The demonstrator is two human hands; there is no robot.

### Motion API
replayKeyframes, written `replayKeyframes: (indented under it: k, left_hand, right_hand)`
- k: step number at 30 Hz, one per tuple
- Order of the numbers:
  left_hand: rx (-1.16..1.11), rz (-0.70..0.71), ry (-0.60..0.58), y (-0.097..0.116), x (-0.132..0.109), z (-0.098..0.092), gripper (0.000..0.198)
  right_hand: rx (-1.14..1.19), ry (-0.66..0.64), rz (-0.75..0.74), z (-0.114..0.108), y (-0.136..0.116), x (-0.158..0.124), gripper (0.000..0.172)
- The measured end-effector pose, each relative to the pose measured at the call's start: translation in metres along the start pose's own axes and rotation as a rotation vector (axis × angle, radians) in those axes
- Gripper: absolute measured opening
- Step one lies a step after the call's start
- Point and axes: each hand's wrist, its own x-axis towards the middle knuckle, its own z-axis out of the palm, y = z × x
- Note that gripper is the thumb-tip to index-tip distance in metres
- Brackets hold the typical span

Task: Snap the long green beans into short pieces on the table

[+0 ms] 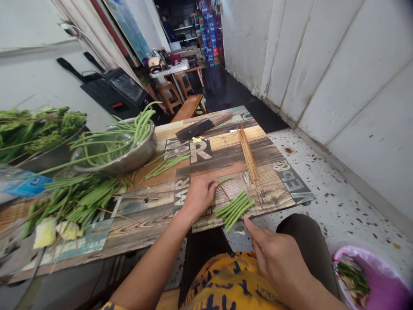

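My left hand (201, 193) is over the tabletop with its fingers pinched around one cut long bean piece (226, 179). A row of several long bean pieces (235, 209) lies across a thin wooden skewer (225, 191) at the table's front edge. The skewer's bare end points toward my left hand. Its other end runs to my right hand (274, 245), whose closed fingers grip it; that end is mostly hidden. Beyond the beans lies a bundle of loose skewers (247, 153). More cut bean pieces (169, 165) are scattered left of the printed letter R.
A cleaver (201, 128) lies at the table's far side. To the left stand a metal bowl of long beans (129, 160), a pile of skewered beans (93, 198) and a basin of greens (41, 148). A lined pink bin (380, 275) sits on the floor at right.
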Motion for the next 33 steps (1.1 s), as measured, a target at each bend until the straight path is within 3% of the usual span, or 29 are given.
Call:
replayKeyframes:
  k: [16, 33]
  left_hand:
    - [0.001, 0.007, -0.015, 0.0014, 0.0006, -0.0011, 0.014]
    - [-0.014, 0.029, -0.012, 0.0004, -0.0009, -0.0009, 0.017]
  right_hand:
    - [0.014, -0.054, 0.033, -0.0005, -0.0003, -0.0011, 0.041]
    - [0.016, -0.016, -0.014, 0.0079, 0.0057, -0.0055, 0.040]
